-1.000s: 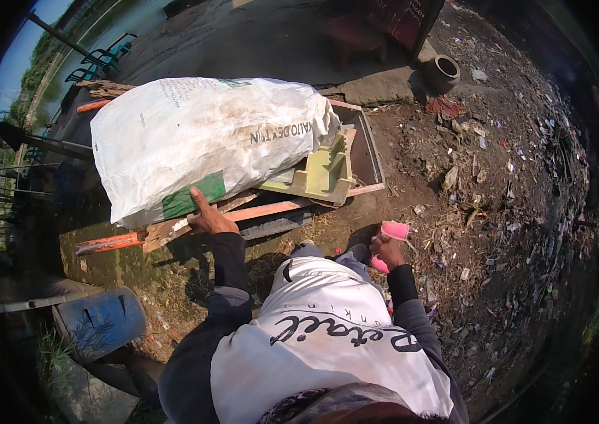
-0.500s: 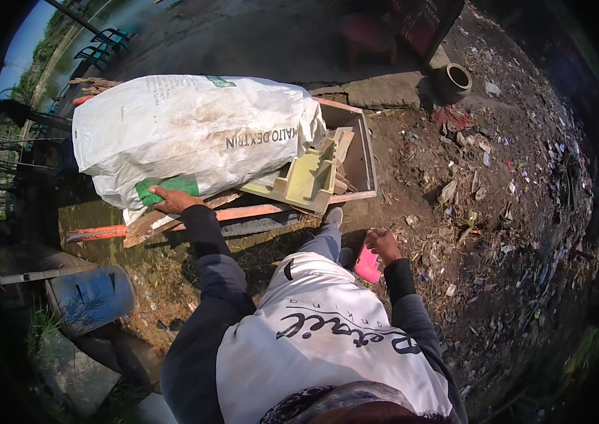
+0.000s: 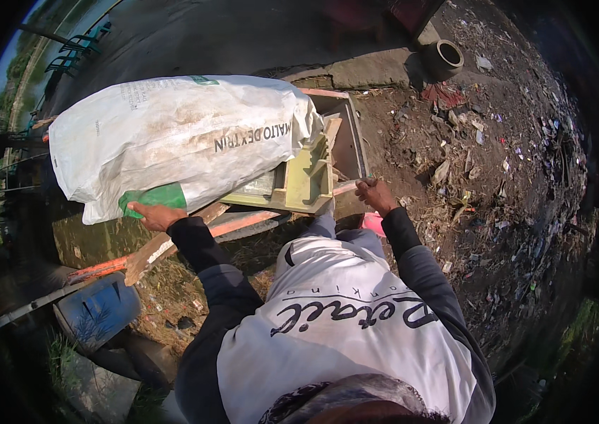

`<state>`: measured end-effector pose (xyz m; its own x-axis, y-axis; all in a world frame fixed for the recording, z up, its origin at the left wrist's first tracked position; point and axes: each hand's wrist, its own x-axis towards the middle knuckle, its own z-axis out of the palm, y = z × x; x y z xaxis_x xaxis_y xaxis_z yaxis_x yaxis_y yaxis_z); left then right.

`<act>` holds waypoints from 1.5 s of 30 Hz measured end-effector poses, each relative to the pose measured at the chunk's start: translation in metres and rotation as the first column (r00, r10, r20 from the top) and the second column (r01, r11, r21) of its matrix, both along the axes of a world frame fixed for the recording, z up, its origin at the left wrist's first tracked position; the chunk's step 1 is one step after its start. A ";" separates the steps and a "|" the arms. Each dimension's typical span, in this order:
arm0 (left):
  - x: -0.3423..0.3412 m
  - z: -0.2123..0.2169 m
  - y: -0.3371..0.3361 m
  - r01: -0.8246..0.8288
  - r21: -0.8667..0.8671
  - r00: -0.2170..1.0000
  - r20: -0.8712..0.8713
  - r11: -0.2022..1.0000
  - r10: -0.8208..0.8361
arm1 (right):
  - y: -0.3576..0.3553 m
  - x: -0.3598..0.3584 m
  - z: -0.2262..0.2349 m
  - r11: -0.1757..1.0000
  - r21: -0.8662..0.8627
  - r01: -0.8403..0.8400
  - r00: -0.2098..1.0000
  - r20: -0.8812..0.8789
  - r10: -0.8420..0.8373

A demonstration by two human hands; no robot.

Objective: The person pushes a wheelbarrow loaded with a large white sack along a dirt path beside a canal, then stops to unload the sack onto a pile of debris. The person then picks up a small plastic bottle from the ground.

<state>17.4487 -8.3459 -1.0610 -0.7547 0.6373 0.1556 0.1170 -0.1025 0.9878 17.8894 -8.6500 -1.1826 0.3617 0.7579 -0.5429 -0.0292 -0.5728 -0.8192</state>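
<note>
A big stuffed white woven sack (image 3: 179, 127) with dark print and brown stains lies across an open wooden cart (image 3: 356, 134). My left hand (image 3: 159, 215) is closed on the sack's lower edge, by its green patch; its other fingers are partly hidden. My right hand (image 3: 377, 196) is closed on the cart's near right corner. Between them a pale yellow-green moulded plastic piece (image 3: 313, 177) leans in the cart, beside a few wood scraps (image 3: 332, 131). A weathered wooden board (image 3: 151, 254) sticks out under the sack, next to an orange-painted rail (image 3: 243, 222).
A pink plastic thing (image 3: 373, 224) is partly hidden by my right forearm. At left lies a blue drum (image 3: 98, 311). A round grey pot (image 3: 445, 59) stands beyond the cart, by a concrete slab (image 3: 370, 71). Litter covers the dirt ground (image 3: 483, 212) at right.
My right hand has moved up and forward from beside the pink thing to the cart's corner. My left hand stays at the sack's green patch. The view has shifted slightly.
</note>
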 end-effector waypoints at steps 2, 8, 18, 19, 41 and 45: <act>0.008 0.020 0.006 -0.009 0.014 1.000 -0.030 1.000 0.009 | -0.005 0.007 0.003 0.999 -0.026 0.025 0.999 -0.021 -0.025; 0.051 0.086 0.012 -0.016 0.067 0.986 -0.162 0.998 0.027 | -0.061 0.020 0.011 0.979 -0.202 -0.003 0.999 -0.044 -0.006; 0.172 0.218 0.105 0.082 0.361 0.531 -0.804 0.929 0.265 | -0.141 0.057 0.037 0.904 -0.315 0.290 0.950 -0.022 -0.313; 0.191 0.222 0.112 0.133 0.434 0.536 -0.788 0.891 0.304 | -0.152 0.061 0.034 0.890 -0.325 0.320 0.936 -0.037 -0.350; 0.703 0.303 -0.106 0.766 0.449 0.567 -0.810 0.459 -0.153 | -0.130 0.354 0.150 0.920 -0.256 0.297 0.732 -0.557 -0.392; 0.801 0.292 -0.146 0.850 0.358 0.481 -0.827 0.387 -0.292 | -0.194 0.439 0.135 0.877 -0.199 0.438 0.675 -0.571 -0.467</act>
